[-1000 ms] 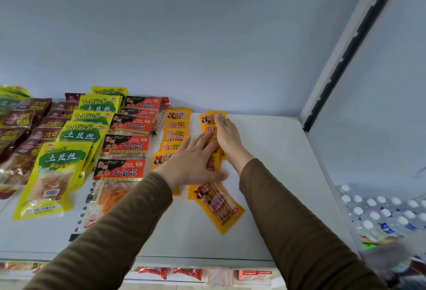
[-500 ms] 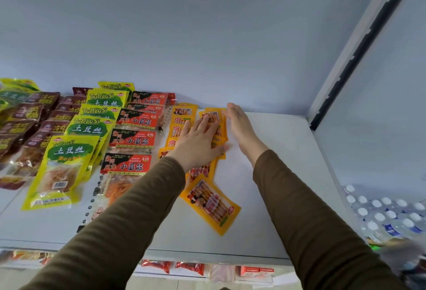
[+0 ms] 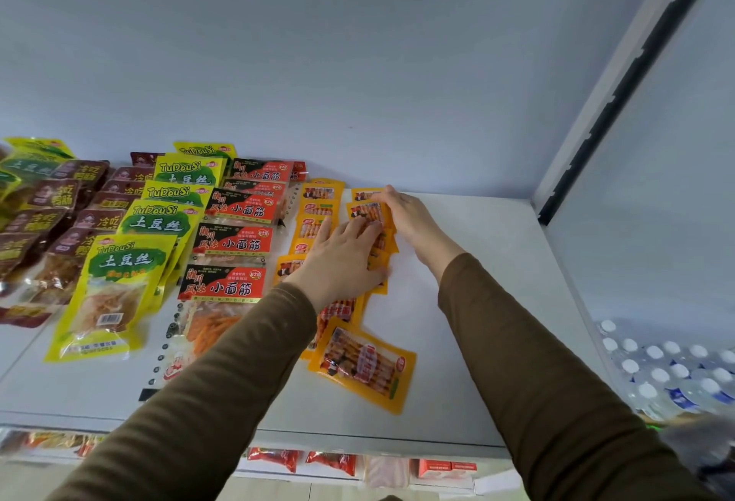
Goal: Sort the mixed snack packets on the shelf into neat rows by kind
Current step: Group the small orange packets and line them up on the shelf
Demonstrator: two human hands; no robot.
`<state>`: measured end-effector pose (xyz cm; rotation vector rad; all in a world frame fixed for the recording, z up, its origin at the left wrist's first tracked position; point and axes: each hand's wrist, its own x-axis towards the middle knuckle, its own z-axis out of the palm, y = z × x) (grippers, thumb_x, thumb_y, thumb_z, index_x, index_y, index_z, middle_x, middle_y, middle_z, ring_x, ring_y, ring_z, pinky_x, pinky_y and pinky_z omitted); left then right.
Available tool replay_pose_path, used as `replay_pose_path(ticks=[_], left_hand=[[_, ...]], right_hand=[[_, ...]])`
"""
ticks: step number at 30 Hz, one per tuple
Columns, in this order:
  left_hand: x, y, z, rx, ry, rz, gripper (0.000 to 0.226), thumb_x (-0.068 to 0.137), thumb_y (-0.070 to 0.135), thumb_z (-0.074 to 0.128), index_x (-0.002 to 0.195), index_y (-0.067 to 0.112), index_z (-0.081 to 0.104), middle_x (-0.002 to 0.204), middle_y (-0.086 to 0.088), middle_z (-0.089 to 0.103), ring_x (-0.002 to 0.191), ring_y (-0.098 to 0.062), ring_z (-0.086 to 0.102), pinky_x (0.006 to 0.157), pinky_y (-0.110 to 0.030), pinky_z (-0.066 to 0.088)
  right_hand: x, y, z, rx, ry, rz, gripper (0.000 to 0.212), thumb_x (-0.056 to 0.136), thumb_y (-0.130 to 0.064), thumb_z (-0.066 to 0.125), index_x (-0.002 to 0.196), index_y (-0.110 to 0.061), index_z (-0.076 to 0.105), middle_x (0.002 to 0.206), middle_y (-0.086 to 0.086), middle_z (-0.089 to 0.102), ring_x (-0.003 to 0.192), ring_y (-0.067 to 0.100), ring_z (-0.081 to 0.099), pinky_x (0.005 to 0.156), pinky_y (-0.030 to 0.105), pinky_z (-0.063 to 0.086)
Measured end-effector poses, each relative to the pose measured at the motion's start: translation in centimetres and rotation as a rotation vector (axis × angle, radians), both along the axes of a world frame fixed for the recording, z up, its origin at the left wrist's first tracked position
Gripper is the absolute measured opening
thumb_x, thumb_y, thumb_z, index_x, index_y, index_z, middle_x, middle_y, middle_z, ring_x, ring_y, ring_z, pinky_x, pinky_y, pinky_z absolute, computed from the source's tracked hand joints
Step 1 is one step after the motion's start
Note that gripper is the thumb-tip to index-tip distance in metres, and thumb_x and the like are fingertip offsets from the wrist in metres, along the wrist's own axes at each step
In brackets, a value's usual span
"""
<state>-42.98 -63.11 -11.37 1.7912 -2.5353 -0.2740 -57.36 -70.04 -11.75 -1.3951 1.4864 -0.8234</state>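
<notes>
Flat and spread, our left hand (image 3: 342, 257) presses the glossy orange packets (image 3: 368, 218); our right hand (image 3: 409, 218) lies straight-fingered along their right edge, squaring the row. Both have slid farther back along the smooth white shelf (image 3: 477, 301) than a second ago. One flat rectangular packet (image 3: 362, 365) lies askew nearer us.

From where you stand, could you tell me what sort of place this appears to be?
Probably a small shop. A white display shelf carries packaged snacks in rows by kind, such as the yellow-green packets, a lower shelf holds more packets, and bottled water is stacked at the right.
</notes>
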Motion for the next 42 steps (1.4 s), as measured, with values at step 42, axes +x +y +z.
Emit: replay_pose_path(ticks=[42], left_hand=[[1.1, 2.8, -0.4, 0.062, -0.109, 0.064, 0.076, 0.105, 0.063, 0.018, 0.165, 0.024, -0.007, 0.174, -0.003, -0.007, 0.159, -0.019, -0.011, 0.127, -0.046, -0.014]], right_hand=[[-0.2, 2.2, -1.1, -0.197, 0.357, 0.170, 0.038, 0.109, -0.021, 0.043, 0.140, -0.014, 0.064, 0.155, 0.005, 0.050, 0.148, 0.027, 0.038, 0.123, 0.040, 0.028]])
